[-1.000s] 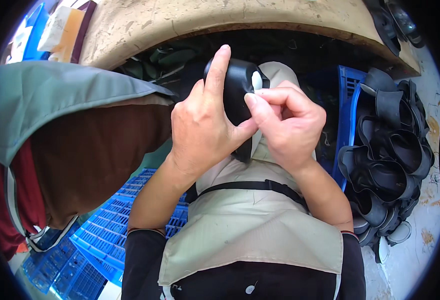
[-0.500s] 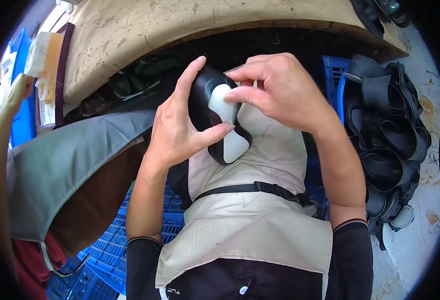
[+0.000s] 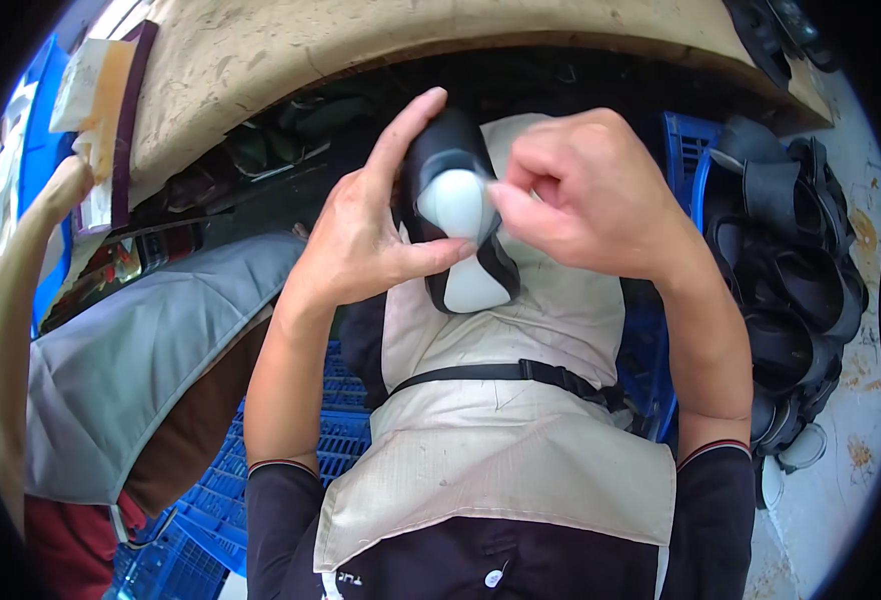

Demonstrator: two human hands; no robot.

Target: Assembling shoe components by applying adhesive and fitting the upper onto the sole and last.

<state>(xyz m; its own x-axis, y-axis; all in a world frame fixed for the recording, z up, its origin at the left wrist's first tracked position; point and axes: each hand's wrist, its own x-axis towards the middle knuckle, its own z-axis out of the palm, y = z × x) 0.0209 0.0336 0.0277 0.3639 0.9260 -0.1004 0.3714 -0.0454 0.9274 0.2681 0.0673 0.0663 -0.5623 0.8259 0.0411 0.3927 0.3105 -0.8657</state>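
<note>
A black open shoe upper [image 3: 450,140] is fitted over a white shoe last [image 3: 457,208], above my apron-covered lap. My left hand [image 3: 355,235] grips it from the left, the index finger stretched along the far end and the thumb lying across the last's narrow middle. At the right edge of the last, my right hand [image 3: 580,190] is closed, thumb against curled fingers. It is slightly smeared by motion, and whatever may be between its fingertips is hidden.
A worn tan worktable [image 3: 460,25] curves across the far side. To my right, black shoe uppers [image 3: 785,270] are piled by a blue crate [image 3: 685,145]. Another person's forearm [image 3: 10,290] and grey apron [image 3: 160,350] are close on my left. Blue plastic crates [image 3: 215,500] lie below.
The shoe has tipped so more of the white last's rounded end faces me. My right hand has shifted slightly right, its fingers curled tighter. My left hand keeps its hold.
</note>
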